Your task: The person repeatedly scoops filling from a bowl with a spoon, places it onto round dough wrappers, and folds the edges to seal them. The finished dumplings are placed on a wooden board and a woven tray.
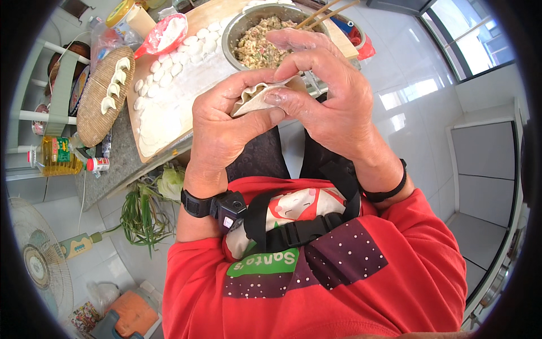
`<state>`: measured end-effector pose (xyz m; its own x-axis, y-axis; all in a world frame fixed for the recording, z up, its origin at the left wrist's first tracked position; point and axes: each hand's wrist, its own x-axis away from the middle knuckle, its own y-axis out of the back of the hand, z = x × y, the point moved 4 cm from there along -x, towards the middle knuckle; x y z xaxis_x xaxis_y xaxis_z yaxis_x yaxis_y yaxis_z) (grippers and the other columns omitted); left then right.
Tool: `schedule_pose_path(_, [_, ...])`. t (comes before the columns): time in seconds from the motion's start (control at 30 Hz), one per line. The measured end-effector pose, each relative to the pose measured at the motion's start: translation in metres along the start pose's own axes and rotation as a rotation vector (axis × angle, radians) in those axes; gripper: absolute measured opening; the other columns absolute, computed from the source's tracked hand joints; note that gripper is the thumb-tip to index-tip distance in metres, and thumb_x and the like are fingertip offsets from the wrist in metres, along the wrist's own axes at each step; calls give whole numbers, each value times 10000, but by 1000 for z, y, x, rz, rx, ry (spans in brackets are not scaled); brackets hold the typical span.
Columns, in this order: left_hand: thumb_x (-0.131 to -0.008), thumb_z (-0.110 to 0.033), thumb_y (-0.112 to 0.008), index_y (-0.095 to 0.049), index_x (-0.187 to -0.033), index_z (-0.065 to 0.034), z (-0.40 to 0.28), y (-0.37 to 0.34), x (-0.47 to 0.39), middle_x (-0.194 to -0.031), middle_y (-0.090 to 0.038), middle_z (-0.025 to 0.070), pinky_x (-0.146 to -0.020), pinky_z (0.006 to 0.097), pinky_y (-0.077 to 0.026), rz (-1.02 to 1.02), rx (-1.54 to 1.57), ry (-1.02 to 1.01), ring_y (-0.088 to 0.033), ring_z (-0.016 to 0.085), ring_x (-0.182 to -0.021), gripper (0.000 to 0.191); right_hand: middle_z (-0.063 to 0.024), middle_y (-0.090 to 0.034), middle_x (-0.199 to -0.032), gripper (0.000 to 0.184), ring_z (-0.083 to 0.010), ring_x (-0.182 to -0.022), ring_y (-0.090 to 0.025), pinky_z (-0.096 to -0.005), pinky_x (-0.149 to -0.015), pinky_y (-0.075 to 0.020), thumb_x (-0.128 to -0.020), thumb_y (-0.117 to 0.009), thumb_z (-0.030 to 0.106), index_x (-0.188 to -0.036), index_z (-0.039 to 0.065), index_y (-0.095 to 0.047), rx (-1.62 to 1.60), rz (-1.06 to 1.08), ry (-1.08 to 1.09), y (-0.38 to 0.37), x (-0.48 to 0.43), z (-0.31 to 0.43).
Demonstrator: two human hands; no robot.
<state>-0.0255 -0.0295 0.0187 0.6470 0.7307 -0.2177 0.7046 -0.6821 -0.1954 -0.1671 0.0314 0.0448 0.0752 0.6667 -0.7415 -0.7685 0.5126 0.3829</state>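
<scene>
Between both my hands is a dumpling [254, 98], its pale wrapper folded over and its upper edge pleated at the left end. My left hand [224, 110] grips the left part, with the thumb along the bottom. With thumb and forefinger, my right hand [326, 80] pinches the right part of the rim. Just beyond them sits a steel bowl [228, 46] of chopped filling [262, 40], partly hidden by my right hand. A pair of wooden chopsticks [326, 16] leans in the bowl. Many small dough pieces [169, 68] lie on the floured wooden board [199, 91] to the left.
A ridged oval tray [93, 97] at left carries several finished dumplings [113, 90]. A red scoop of flour [167, 34] rests on the board's far left. An oil bottle [59, 156] stands by the counter edge. Green onions [144, 212] and a fan [38, 262] are lower left.
</scene>
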Motion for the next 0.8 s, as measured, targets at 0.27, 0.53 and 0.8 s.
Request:
schedule_pose_path(0.27, [-802, 120, -675, -516, -1309, 57, 2, -5, -2, -1150, -662, 146, -902, 313, -545, 23, 64, -28, -635, 182, -1051, 535, -150, -661, -1194, 147, -268, -1099, -628, -348, -918, -489, -754, -757, 18, -872, 30, -669, -106, 36, -119, 0, 3, -4])
schedule_pose_path(0.53, [-798, 94, -691, -577, -1245, 60, 8, -1, 0, -1093, -668, 122, -842, 295, -558, 11, -136, 71, -645, 159, -989, 463, -169, -643, -1192, 98, -301, -1067, -626, -359, -852, -517, -733, -753, 37, -808, 18, -693, -14, 35, 38, -4, 5, -7])
schedule_pose_path(0.8, [-849, -8, -711, -592, -1212, 69, 7, 6, 0, -965, -685, 125, -530, 236, -501, -13, 43, 108, -643, 131, -728, 390, -148, -627, -1252, 576, -259, -1130, -617, -348, -960, -476, -727, -825, 228, -1217, 2, -623, -119, 84, -96, 2, 8, -14])
